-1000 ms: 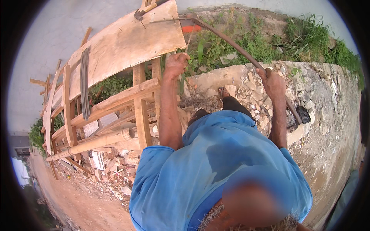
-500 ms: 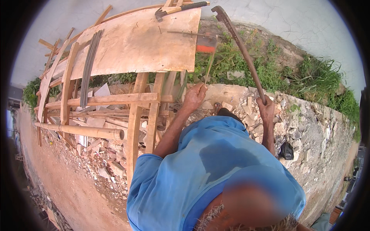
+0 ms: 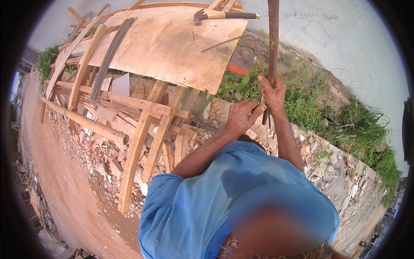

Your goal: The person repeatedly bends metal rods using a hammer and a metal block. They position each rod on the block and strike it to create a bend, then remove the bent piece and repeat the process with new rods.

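Observation:
My right hand [image 3: 274, 96] grips a long rusty steel bar [image 3: 273, 39], standing nearly upright; its hooked end is out of view. A thin bent metal rod [image 3: 228, 42] reaches from the board over to my right hand and seems to lie against its palm along with the bar. Close beside the bar's lower end, my left hand [image 3: 243, 116] has its thumb and fingers drawn together; what they pinch, if anything, is hidden. Nails [image 3: 193, 36] stick up from the wooden board [image 3: 164, 52]. A claw hammer [image 3: 215, 15] lies at the board's far edge.
Several dark thin rods [image 3: 113, 54] lie across the bench's left part. Wooden legs [image 3: 140, 151] and a bamboo pole [image 3: 92, 123] stick out near me. Rubble [image 3: 110, 166] covers ground below. Weeds [image 3: 319, 112] grow along the pale wall [image 3: 358, 52]; a red-and-grey object [image 3: 241, 64] sits behind the board.
My right hand has moved left and up with the bar, which has swung upright. My left hand has shifted right and down, close to it. The board now appears farther right and tilted.

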Tool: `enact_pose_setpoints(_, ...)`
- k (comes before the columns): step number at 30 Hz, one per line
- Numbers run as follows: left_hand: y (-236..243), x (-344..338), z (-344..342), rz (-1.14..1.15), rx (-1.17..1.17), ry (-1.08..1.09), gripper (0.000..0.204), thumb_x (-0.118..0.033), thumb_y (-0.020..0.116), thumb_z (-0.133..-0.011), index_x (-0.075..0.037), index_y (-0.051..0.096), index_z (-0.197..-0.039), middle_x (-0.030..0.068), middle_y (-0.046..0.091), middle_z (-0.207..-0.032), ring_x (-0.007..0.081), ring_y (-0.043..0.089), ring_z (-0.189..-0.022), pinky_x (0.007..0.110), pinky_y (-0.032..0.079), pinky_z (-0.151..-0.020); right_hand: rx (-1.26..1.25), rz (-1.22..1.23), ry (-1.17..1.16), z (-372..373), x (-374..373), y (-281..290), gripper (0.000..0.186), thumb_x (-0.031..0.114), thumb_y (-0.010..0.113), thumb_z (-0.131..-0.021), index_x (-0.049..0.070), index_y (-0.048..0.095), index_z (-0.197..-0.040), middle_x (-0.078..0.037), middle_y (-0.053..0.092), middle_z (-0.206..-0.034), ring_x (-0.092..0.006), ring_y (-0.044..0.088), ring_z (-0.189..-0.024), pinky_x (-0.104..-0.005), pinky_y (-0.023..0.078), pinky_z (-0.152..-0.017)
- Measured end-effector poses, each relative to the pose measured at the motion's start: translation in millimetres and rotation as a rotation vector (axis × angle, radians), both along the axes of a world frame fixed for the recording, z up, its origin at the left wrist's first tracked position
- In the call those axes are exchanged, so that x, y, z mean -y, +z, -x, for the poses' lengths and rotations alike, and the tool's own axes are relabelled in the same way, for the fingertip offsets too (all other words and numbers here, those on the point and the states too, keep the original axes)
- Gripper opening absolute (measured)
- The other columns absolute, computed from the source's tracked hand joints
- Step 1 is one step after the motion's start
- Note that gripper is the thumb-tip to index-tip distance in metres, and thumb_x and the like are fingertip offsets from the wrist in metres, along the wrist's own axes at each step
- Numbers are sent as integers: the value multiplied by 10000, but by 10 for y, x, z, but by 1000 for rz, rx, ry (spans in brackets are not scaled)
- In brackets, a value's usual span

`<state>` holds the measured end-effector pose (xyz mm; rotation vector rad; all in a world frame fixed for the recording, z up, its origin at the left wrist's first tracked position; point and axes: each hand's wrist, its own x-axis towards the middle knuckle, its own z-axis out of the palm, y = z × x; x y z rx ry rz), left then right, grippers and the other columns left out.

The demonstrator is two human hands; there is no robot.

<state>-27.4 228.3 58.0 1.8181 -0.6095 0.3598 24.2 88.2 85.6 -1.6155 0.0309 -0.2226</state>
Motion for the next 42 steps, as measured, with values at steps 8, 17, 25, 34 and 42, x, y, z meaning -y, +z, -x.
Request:
enact_pose_setpoints(8,699,-954,-1173,-387,491,702,284,-228,646,-950,-55,649,-1175,154,644,-998,330,637,-912,424,516,-767,-42,-102,425,-398,453,423,198,186,695,-939,17,632,-1020,32,505,-605,-46,428,-488,-234,329,-442)
enact_pose_setpoints(17,265,-779,-1142,-512,-57,702,203,-193,648,-929,-108,687,-1109,146,637,-872,344,650,-758,443,515,-668,-270,231,516,-1238,717,52,221,256,683,-958,43,636,-993,32,501,-572,-56,454,-457,-247,361,-424)
enact_pose_setpoints(25,92,-661,-980,-664,-241,851,188,-230,648,-919,-145,698,-1078,129,648,-897,344,664,-794,455,532,-711,-397,226,672,-1516,746,-287,207,246,686,-944,51,614,-939,27,509,-593,-55,446,-449,-247,344,-404)
enact_pose_setpoints(34,23,-783,-1007,-811,-144,796,215,-227,668,-881,-138,714,-1071,110,636,-920,305,640,-895,437,545,-741,-563,109,683,-1505,747,-272,239,280,693,-942,75,571,-944,29,493,-591,-56,439,-428,-240,331,-370)
enact_pose_setpoints(42,15,-712,-1162,-725,-124,738,243,-187,672,-860,-136,733,-1090,112,640,-938,311,622,-886,443,521,-769,-665,-43,691,-1544,725,-373,257,279,695,-941,90,521,-939,27,482,-597,-59,436,-428,-238,326,-357)
